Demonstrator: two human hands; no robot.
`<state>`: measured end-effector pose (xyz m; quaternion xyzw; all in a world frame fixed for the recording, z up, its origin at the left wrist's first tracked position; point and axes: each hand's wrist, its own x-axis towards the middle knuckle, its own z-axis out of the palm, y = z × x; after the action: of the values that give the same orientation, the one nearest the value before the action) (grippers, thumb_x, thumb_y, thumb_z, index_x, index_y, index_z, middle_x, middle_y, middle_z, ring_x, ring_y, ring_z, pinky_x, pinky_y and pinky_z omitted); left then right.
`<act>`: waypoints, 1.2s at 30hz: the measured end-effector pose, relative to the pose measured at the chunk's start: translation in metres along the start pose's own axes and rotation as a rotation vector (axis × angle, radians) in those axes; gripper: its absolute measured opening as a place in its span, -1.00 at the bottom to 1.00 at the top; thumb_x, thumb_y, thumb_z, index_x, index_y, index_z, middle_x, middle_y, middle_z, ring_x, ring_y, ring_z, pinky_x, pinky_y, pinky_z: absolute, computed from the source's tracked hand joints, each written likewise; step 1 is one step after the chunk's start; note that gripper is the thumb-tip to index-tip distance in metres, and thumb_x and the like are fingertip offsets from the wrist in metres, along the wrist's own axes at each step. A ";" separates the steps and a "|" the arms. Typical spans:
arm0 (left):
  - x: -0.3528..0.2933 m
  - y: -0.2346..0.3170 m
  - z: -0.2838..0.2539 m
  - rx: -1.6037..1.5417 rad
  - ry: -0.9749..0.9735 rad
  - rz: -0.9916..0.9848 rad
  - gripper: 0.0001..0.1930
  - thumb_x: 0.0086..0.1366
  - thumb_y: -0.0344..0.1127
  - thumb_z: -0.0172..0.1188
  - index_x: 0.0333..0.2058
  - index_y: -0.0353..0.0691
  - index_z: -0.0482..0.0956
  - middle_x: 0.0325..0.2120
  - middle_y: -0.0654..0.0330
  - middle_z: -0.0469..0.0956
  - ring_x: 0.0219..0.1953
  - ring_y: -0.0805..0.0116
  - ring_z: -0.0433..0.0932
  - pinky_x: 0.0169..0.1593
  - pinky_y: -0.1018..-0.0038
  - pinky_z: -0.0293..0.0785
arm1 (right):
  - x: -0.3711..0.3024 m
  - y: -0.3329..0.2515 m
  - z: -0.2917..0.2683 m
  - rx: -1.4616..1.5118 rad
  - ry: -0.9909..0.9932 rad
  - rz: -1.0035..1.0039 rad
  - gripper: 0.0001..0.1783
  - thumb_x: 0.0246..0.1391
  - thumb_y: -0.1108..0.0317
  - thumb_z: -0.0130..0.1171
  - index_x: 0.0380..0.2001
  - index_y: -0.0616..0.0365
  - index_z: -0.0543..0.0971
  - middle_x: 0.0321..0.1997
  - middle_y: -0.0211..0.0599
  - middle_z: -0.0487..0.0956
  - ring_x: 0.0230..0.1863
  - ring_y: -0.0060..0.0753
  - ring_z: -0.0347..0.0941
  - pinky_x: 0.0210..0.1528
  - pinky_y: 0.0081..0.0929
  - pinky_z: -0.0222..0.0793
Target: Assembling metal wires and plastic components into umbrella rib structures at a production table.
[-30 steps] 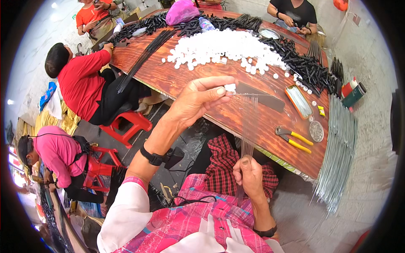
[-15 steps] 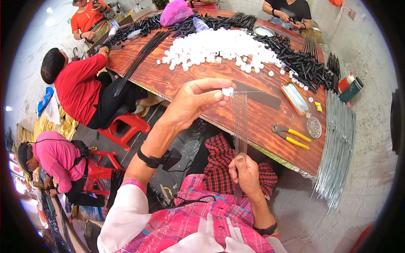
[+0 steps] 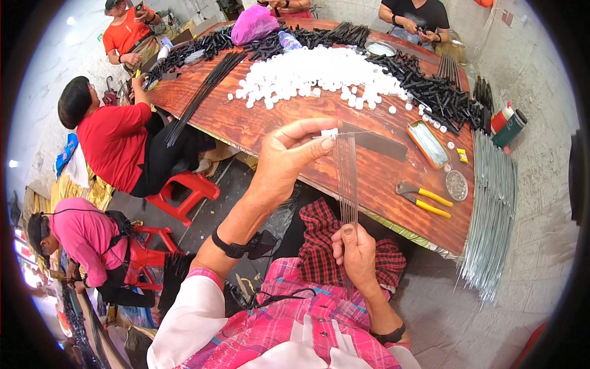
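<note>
My left hand (image 3: 294,150) pinches a small white plastic piece (image 3: 330,133) between thumb and fingertips, above the near edge of the table. A thin wire sticks out of that piece toward the right. Below it, my right hand (image 3: 356,249) is closed round the lower part of a bunch of thin metal rods (image 3: 348,184). The rods stand nearly upright and fan out slightly, their top ends just beside the white piece. Whether every rod touches it is too fine to make out.
On the wooden table (image 3: 289,126) lie a heap of white pieces (image 3: 319,67), black parts (image 3: 424,86), yellow-handled pliers (image 3: 424,198), an orange tray (image 3: 428,144) and a clear dish (image 3: 456,184). Long wires (image 3: 488,215) overhang the right edge. Co-workers sit left and across; a red stool (image 3: 184,194) stands left.
My left forearm has shifted slightly right, while the white piece stays at the rods' top ends. The right hand has barely moved. At left, the red-shirted co-worker's arm has moved.
</note>
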<state>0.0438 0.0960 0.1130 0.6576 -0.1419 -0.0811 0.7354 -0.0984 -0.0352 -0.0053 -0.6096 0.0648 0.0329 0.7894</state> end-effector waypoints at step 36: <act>0.011 -0.023 -0.017 -0.486 -0.175 -0.083 -0.65 0.22 -0.48 0.18 0.01 -0.31 0.49 0.01 -0.01 0.50 0.00 0.34 0.52 0.05 0.42 0.49 | 0.026 0.010 -0.001 0.072 -0.222 0.052 -0.39 0.31 -0.11 -0.22 -0.30 0.33 0.45 -0.58 -0.24 0.50 -0.55 -0.53 0.42 -0.45 -0.58 0.38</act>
<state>0.0615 0.1060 0.0901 0.4573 -0.1541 -0.1996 0.8528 -0.0743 -0.0345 -0.0188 -0.5715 -0.0061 0.1186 0.8119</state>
